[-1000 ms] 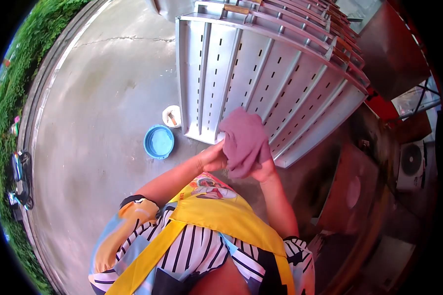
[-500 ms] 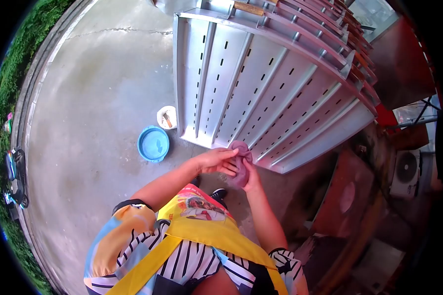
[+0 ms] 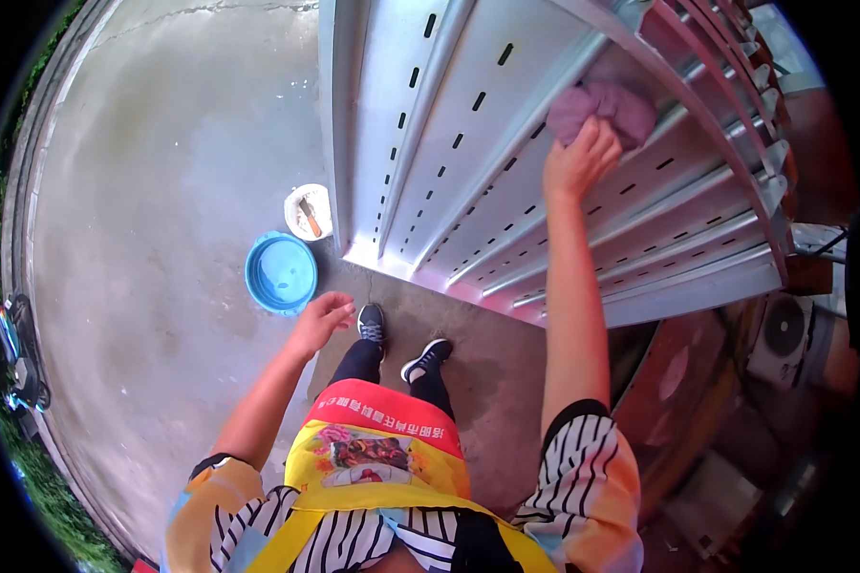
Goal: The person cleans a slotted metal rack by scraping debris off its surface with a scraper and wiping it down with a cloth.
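My right hand [image 3: 581,160] is closed on a purple cloth [image 3: 607,110], which lies bunched against the upper part of a ribbed metal panel [image 3: 459,181] with rows of dark slots. The arm reaches out straight. Low on the left, my left hand [image 3: 325,323] hangs in the air beside a blue basin [image 3: 282,273]. Its fingers are loosely bent and apart, with nothing in them. The basin holds some water, as far as I can tell.
A white bucket [image 3: 308,212] with a brown-handled tool in it stands next to the basin. Behind the panel, more metal frames [image 3: 726,86] are stacked. At right are an outdoor fan unit [image 3: 784,329] and a reddish board [image 3: 674,368]. Hedge and a parked scooter [image 3: 24,353] line the left.
Both hands were together on the cloth at the panel's lower edge. My left hand has let go and moved down left; my right hand has carried the cloth up onto the panel.
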`<state>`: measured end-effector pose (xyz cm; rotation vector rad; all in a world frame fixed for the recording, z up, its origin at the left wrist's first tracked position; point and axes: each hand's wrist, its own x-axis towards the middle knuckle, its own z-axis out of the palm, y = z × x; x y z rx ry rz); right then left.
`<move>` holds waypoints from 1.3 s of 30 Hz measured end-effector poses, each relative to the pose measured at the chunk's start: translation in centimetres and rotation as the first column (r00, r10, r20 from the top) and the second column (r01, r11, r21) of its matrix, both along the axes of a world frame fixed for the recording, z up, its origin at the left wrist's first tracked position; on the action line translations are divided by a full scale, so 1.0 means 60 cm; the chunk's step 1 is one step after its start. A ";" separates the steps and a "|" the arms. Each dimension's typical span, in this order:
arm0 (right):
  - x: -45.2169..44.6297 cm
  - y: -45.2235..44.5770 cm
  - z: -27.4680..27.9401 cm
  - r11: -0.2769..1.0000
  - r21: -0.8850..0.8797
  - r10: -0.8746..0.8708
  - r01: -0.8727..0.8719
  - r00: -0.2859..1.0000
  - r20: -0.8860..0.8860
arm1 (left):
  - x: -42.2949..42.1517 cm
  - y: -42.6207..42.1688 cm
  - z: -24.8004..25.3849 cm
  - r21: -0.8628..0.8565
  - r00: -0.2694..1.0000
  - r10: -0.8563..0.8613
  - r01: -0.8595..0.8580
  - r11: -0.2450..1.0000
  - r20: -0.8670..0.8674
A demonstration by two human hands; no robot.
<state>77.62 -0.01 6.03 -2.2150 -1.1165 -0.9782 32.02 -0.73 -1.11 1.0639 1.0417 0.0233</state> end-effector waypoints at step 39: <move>-0.348 0.056 -0.217 0.846 0.220 -0.010 -0.486 -0.426 -0.904 | -0.119 -0.029 -0.125 0.041 0.981 0.187 -0.185 0.982 -0.058</move>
